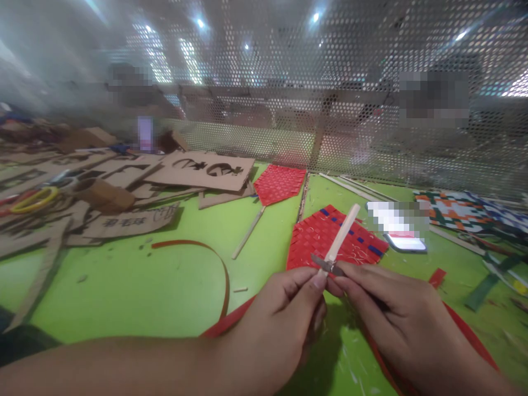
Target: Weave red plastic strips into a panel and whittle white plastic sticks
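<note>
Pinched in my left hand [295,313] is a pale wooden stick [343,234], its flat upper part slanting up and to the right. My right hand [390,308] grips a small grey blade [324,263], which lies across the stick just above my left thumb. The two hands almost meet there. Behind the stick, a red woven piece with blue checks [305,242] lies on the green table, sprinkled with pale shavings. Red strips [231,323] run beneath both forearms. My lower left fingers are partly hidden.
Farther back lies a red woven fan [282,184] with a stick handle. Cut cardboard [198,170] and yellow-handled scissors [35,199] fill the left. A phone [406,242] and an orange, white and green woven piece [451,212] lie right. A perforated metal screen [268,110] stands behind.
</note>
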